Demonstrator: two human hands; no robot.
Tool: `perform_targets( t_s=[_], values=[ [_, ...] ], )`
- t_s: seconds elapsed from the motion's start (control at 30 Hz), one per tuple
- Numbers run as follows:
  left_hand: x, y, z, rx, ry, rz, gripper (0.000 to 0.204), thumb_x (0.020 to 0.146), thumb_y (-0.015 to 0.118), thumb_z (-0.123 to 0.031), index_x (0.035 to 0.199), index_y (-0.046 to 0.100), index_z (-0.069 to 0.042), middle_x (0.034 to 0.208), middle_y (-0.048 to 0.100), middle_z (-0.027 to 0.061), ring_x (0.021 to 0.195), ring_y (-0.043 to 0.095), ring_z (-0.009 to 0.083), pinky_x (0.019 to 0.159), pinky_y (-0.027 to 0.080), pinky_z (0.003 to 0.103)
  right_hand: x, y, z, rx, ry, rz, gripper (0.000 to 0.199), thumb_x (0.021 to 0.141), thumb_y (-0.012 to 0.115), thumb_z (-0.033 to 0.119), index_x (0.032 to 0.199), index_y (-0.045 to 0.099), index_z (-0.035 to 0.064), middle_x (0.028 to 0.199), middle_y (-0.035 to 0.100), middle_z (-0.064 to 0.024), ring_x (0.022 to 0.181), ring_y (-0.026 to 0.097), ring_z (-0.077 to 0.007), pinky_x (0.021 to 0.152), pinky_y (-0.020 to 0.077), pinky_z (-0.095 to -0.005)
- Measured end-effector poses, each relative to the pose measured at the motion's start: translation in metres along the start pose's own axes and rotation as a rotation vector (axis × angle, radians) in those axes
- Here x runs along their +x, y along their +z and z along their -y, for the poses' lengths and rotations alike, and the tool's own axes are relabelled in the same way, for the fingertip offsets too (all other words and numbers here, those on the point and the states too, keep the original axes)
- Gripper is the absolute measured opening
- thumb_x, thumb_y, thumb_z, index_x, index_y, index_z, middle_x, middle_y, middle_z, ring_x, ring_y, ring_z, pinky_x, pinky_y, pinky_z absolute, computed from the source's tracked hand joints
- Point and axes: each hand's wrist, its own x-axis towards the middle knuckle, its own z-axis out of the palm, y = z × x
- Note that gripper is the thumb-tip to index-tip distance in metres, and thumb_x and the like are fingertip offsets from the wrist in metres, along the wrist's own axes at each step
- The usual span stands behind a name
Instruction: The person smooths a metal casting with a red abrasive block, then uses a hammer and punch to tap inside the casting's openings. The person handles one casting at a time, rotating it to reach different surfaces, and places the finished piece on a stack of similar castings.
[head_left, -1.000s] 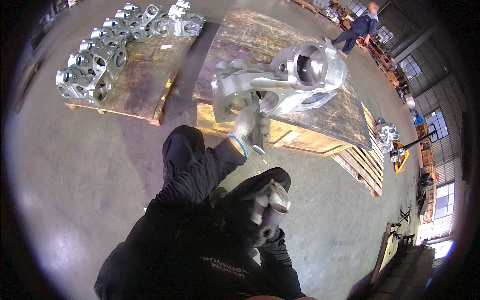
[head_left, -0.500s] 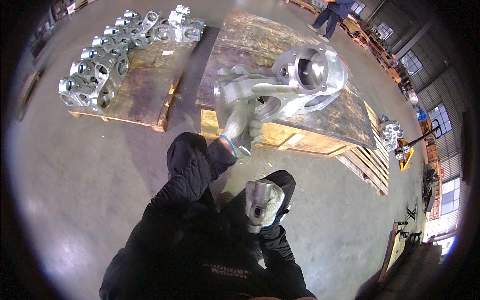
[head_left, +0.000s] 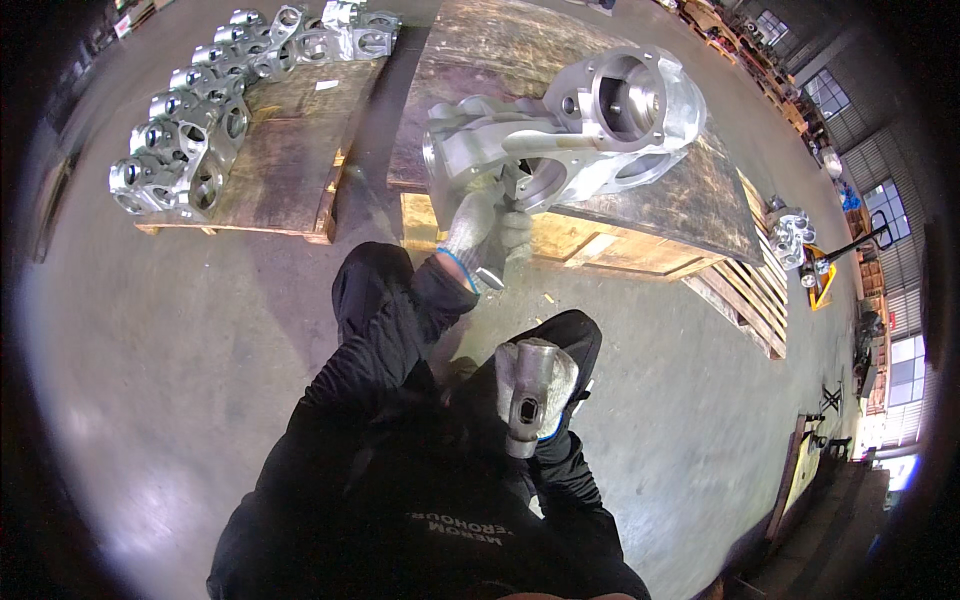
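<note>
A big silver metal casting [head_left: 600, 160] with round bores rests on the wooden crate in front of me. At its near left end my left hand [head_left: 478, 232], in a white knit glove, is closed around a short metal bar [head_left: 490, 278] whose lower end sticks out below the fingers. The bar's other end is hidden by the hand and the casting. Lower and to the right, over my knee, my right hand [head_left: 562, 378], also gloved, is closed on a hammer. The hammer's cylindrical steel head [head_left: 529, 395] faces me, showing its oval eye; its handle is hidden.
The wooden crate [head_left: 620, 245] stands close in front of my knees. To the left, a low wooden pallet [head_left: 290, 165] bears a row of similar castings [head_left: 190, 140]. At right lie a slatted pallet [head_left: 750, 310], more metal parts [head_left: 790, 235] and a yellow pallet truck [head_left: 822, 285].
The whole view has shifted, with the crate and castings slightly higher. The hammer head in my right hand has risen a little and turned more upright. My left hand keeps its grip on the bar.
</note>
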Motion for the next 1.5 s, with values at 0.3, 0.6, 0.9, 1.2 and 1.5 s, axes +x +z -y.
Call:
perform_targets(
  t_s=[0.3,0.6,0.9,1.2,1.5],
  values=[
    [0.012,-0.007,0.002,-0.069,-0.019,0.059,0.025,0.107,0.045,-0.032,0.103,0.064,-0.017,0.067,0.042,-0.0067,0.05,0.039,0.0081,0.043,0.033,0.029,0.042,0.005,0.018,-0.09,-0.299,-0.061,0.023,0.068,0.079,0.022,0.075,0.064,0.0056,0.064,0.061,-0.0137,0.058,0.063,-0.0339,0.054,0.0491,-0.0414],
    [0.027,-0.017,0.005,0.061,0.002,-0.037,0.033,0.105,0.041,-0.041,0.097,0.053,-0.011,0.067,0.044,-0.0013,0.052,0.043,0.015,0.046,0.037,0.033,0.028,0.009,0.006,-0.077,-0.527,-0.059,0.028,0.066,0.079,0.026,0.084,0.07,0.0064,0.078,0.069,-0.0108,0.068,0.068,-0.0321,0.06,0.0521,-0.0403],
    [0.028,-0.038,-0.001,0.072,-0.017,-0.01,0.036,0.104,0.045,-0.042,0.092,0.05,-0.009,0.069,0.047,0.0027,0.046,0.042,0.0163,0.042,0.035,0.032,0.025,0.014,-0.002,-0.026,-0.656,-0.001,0.017,0.065,0.073,0.016,0.069,0.059,0.0094,0.068,0.06,-0.0109,0.056,0.059,-0.0348,0.055,0.0476,-0.0438],
    [0.014,-0.022,0.008,-0.026,-0.011,0.104,0.027,0.105,0.049,-0.035,0.097,0.057,-0.011,0.066,0.042,-0.0054,0.051,0.041,0.0092,0.05,0.036,0.029,0.035,-0.001,0.011,-0.061,-0.342,0.038,0.034,0.057,0.08,0.031,0.077,0.064,0.0076,0.068,0.06,-0.0131,0.058,0.061,-0.0354,0.055,0.0481,-0.0436],
    [0.033,-0.016,-0.001,-0.229,-0.096,0.218,0.031,0.105,0.044,-0.042,0.092,0.051,-0.015,0.068,0.044,-0.004,0.056,0.041,0.0109,0.051,0.035,0.031,0.035,-0.012,0.003,-0.045,-0.556,-0.056,0.037,0.058,0.081,0.033,0.067,0.055,0.0087,0.07,0.06,-0.0101,0.059,0.06,-0.0322,0.053,0.0435,-0.044]
  ],
)
